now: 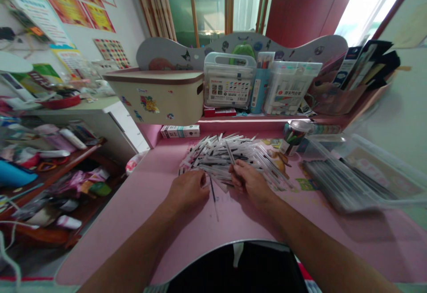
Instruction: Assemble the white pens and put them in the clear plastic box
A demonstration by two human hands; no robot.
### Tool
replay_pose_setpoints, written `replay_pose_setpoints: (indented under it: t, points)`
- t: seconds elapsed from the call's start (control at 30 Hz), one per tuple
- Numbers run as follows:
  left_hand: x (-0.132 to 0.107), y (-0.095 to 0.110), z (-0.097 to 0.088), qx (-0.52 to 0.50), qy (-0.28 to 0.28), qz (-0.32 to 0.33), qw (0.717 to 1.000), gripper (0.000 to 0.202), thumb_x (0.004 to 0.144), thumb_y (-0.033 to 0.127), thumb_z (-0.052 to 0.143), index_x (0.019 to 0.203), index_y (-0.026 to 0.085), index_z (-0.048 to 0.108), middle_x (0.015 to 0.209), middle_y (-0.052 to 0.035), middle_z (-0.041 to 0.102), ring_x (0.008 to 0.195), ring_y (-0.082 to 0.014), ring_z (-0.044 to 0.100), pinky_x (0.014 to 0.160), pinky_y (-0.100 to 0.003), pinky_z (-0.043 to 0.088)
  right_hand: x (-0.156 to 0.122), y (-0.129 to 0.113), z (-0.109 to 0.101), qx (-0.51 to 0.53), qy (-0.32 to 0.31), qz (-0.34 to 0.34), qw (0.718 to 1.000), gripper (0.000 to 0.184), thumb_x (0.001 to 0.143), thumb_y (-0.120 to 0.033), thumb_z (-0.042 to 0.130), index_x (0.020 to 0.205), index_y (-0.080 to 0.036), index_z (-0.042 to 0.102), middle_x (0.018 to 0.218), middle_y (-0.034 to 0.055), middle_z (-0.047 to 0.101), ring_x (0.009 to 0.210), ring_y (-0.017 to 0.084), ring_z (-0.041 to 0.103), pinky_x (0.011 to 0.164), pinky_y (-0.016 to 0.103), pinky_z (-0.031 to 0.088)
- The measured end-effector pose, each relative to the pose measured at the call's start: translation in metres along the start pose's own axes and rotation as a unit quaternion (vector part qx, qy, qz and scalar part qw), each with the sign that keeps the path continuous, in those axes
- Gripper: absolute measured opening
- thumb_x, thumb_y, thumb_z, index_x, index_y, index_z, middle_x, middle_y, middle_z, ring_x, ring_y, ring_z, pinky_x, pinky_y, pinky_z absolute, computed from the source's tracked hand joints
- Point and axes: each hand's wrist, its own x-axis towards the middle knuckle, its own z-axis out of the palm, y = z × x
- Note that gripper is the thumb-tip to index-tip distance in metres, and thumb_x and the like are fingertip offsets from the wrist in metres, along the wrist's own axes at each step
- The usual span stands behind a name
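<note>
A pile of thin white and black pen refills lies in front of me on the pink desk. My right hand is closed at the pile's near edge, its fingers around a slim greyish pen refill that points up and away. On the left, my left hand is closed with its fingers curled inward; what they hold, if anything, is hidden. Just right of those fingertips a dark, thin refill points towards me. Both hands are low over the desk, a short gap apart.
To the right are a clear plastic case with dark refills and a drink can. A small box lies behind the pile. The shelf above holds a cream bin, marker cases and a pen holder.
</note>
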Motion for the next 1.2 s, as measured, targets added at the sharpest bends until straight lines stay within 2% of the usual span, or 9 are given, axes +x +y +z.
replay_pose_setpoints:
  t: [0.13,0.23,0.4,0.53,0.67,0.8,1.0,1.1,1.2]
  points:
    - [0.004,-0.008,-0.005,-0.028,0.027,0.013,0.999,0.007,0.072,0.026,0.058,0.069,0.022,0.054,0.072,-0.0055,0.065,0.068,-0.0235,0.059,0.059,-0.031,0.032,0.000,-0.001,0.003,-0.040,0.003,0.004,0.999,0.018,0.078,-0.034,0.066,0.077,-0.020,0.056,0.050,-0.0086,0.038,0.041,0.006,0.029,0.040,0.018,0.026]
    - [0.009,-0.020,-0.011,-0.154,0.040,0.032,0.987,0.011,0.073,0.030,0.061,0.073,0.020,0.056,0.070,-0.0038,0.065,0.065,-0.0208,0.059,0.061,-0.031,0.038,-0.001,-0.003,0.004,-0.067,-0.017,0.007,0.998,0.016,0.074,-0.029,0.068,0.083,-0.018,0.060,0.052,-0.0079,0.041,0.041,0.005,0.031,0.039,0.019,0.024]
    - [0.015,-0.032,-0.015,-0.439,0.025,0.024,0.898,0.024,0.071,0.038,0.067,0.084,0.018,0.063,0.080,-0.0041,0.070,0.071,-0.0191,0.064,0.069,-0.031,0.048,-0.001,-0.002,0.001,-0.092,-0.040,0.007,0.995,0.028,0.077,-0.027,0.068,0.103,-0.022,0.063,0.060,-0.0068,0.046,0.043,0.006,0.036,0.042,0.021,0.026]
    - [0.016,-0.028,-0.013,-0.519,0.054,0.006,0.853,0.027,0.067,0.035,0.072,0.086,0.016,0.067,0.081,-0.0034,0.070,0.074,-0.0176,0.063,0.071,-0.029,0.048,0.002,0.002,-0.004,-0.143,-0.035,0.003,0.989,0.027,0.077,-0.028,0.069,0.102,-0.021,0.064,0.064,-0.0042,0.050,0.050,0.008,0.043,0.045,0.022,0.030]
    - [0.016,-0.022,-0.012,-0.574,0.077,-0.013,0.815,0.024,0.069,0.033,0.070,0.086,0.017,0.067,0.070,0.0014,0.064,0.060,-0.0123,0.054,0.057,-0.024,0.042,0.003,0.004,-0.004,-0.143,-0.030,-0.002,0.989,0.027,0.077,-0.027,0.067,0.103,-0.020,0.063,0.066,-0.0036,0.051,0.051,0.009,0.045,0.046,0.022,0.031]
    - [0.016,-0.022,-0.009,-0.549,0.105,-0.003,0.829,0.020,0.075,0.030,0.064,0.091,0.018,0.065,0.069,0.0028,0.061,0.056,-0.0113,0.050,0.054,-0.023,0.038,0.002,0.005,-0.002,-0.134,-0.036,0.003,0.990,0.028,0.076,-0.028,0.068,0.103,-0.020,0.064,0.066,-0.0042,0.050,0.051,0.009,0.045,0.046,0.022,0.031]
    - [0.013,-0.023,-0.007,-0.370,0.231,0.062,0.898,0.018,0.086,0.027,0.056,0.098,0.019,0.066,0.094,-0.0045,0.068,0.085,-0.0188,0.061,0.079,-0.030,0.046,0.006,0.008,-0.008,-0.168,-0.033,-0.009,0.985,0.028,0.077,-0.029,0.068,0.104,-0.021,0.065,0.069,-0.0016,0.054,0.058,0.011,0.049,0.051,0.024,0.034]
    - [0.011,-0.020,-0.008,-0.385,0.249,0.055,0.887,0.018,0.086,0.028,0.056,0.099,0.019,0.065,0.093,-0.0038,0.067,0.083,-0.0181,0.060,0.077,-0.029,0.045,0.006,0.008,-0.009,-0.171,-0.026,-0.017,0.985,0.028,0.078,-0.030,0.068,0.105,-0.021,0.066,0.069,-0.0015,0.054,0.058,0.012,0.048,0.052,0.024,0.033]
    - [0.010,-0.017,-0.010,-0.469,0.205,0.035,0.858,0.017,0.084,0.029,0.057,0.096,0.018,0.064,0.079,0.0002,0.062,0.068,-0.0144,0.054,0.065,-0.026,0.043,0.005,0.005,-0.007,-0.170,-0.025,-0.015,0.985,0.028,0.077,-0.029,0.068,0.104,-0.021,0.066,0.067,-0.0027,0.051,0.055,0.011,0.046,0.050,0.024,0.032]
